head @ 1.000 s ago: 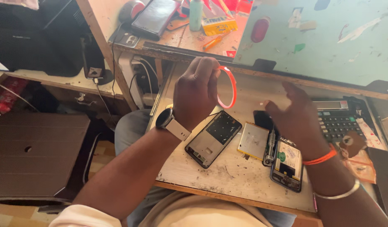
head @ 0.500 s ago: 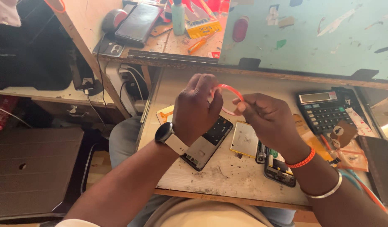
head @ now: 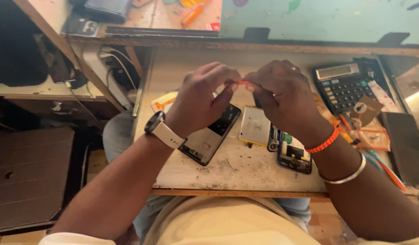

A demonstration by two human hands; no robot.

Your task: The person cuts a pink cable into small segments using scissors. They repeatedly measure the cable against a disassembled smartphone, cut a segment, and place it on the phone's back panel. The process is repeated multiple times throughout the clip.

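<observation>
A worn wooden worktop (head: 245, 170) fills the middle of the view, its near edge just above the person's lap and its far edge under a pale green board (head: 318, 18). Both hands are raised above the centre of this surface and meet fingertip to fingertip. The left hand (head: 202, 97), with a white-strapped watch (head: 160, 128) on its wrist, is closed in a pinch on one end of a thin orange band (head: 239, 83); the right hand (head: 284, 97), wearing an orange braided bracelet (head: 323, 143) and a silver bangle (head: 347, 174), pinches the other end, so the band runs as a short flat strip between the two, held clear of the worktop. A black calculator (head: 343, 86) sits near the far right corner. Below the left hand an opened phone body (head: 209, 136) lies at an angle, towards the near edge. Just right of it, under the right hand, a flat silver-white battery (head: 254, 127) rests in the middle, and beside that, nearer the front edge, a small exposed circuit assembly (head: 293, 154) lies partly under the right wrist. Orange scraps (head: 363, 134) lie along the right edge.
</observation>
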